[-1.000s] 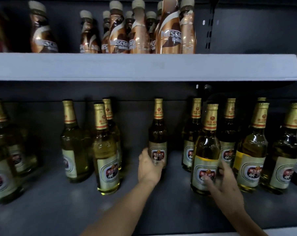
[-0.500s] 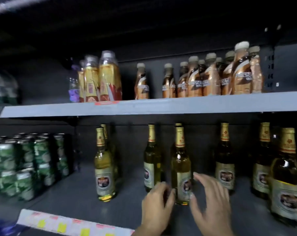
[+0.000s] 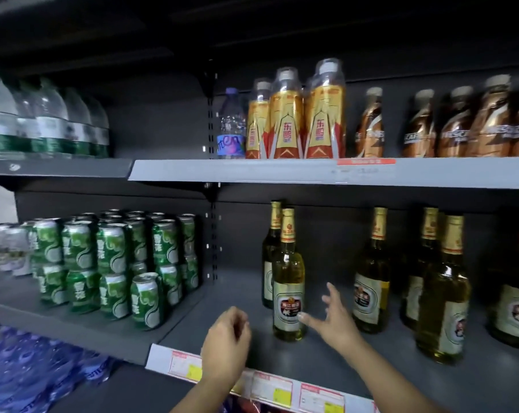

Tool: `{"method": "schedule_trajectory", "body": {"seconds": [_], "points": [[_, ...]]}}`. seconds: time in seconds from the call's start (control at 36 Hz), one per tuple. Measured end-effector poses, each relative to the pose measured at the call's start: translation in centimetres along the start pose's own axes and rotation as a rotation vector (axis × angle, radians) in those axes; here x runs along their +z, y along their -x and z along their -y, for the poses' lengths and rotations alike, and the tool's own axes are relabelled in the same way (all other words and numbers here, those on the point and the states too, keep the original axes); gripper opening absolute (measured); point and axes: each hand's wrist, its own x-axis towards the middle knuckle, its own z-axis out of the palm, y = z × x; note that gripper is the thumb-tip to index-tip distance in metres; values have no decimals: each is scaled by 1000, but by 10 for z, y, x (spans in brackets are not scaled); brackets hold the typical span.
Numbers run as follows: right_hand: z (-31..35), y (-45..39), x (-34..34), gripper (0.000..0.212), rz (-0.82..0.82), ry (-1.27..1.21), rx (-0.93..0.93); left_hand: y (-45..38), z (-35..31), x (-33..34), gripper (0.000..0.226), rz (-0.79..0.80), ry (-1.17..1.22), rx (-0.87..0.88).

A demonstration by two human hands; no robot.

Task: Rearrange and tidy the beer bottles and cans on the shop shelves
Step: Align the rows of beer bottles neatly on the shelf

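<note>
Beer bottle (image 3: pixel 288 281), gold-foiled at the neck and filled with pale liquid, stands upright near the front of the lower grey shelf (image 3: pixel 231 320), with a darker second bottle (image 3: pixel 268 251) directly behind it and slightly to its left. The right hand (image 3: pixel 337 318) is just right of the front bottle, fingers spread and straight, thumb tip at or very near the label; whether it actually touches cannot be told. The left hand (image 3: pixel 227 344) hovers to the near left of the bottle, fingers loosely curled and holding nothing. Further right on the same shelf stand more beer bottles (image 3: pixel 371 281) of the same kind, spaced unevenly, one large bottle (image 3: pixel 444 296) closer to the front edge. Price labels (image 3: pixel 271 389) line the shelf's front strip. On the adjoining lower shelf to the left, green cans (image 3: pixel 112 263) are stacked two high in rows, one single can (image 3: pixel 146 299) standing at the near right corner. The upper shelf (image 3: pixel 282 171) carries red-and-gold drink bottles (image 3: pixel 288 120), a clear purple-labelled bottle (image 3: pixel 230 129) to their left, and brown coffee bottles (image 3: pixel 455 126) to the right; large water bottles (image 3: pixel 43 123) fill the upper left shelf.
</note>
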Motion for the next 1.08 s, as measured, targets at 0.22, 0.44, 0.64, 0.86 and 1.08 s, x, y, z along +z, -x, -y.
{"method": "schedule_trajectory", "body": {"seconds": [0.22, 0.44, 0.64, 0.86, 1.08], "points": [[-10, -39, 32, 101, 81, -134, 84, -29, 25, 2, 20, 109, 65, -53], [-8, -48, 71, 52, -79, 14, 15, -68, 0, 20, 55, 384, 393, 15], [6, -60, 121, 55, -96, -19, -46, -109, 32, 25, 70, 352, 381, -30], [22, -79, 155, 53, -315, 22, -108, -158, 71, 12, 62, 342, 401, -61], [18, -103, 112, 55, -592, 91, -8, -197, 84, 24, 61, 371, 431, -120]]}}
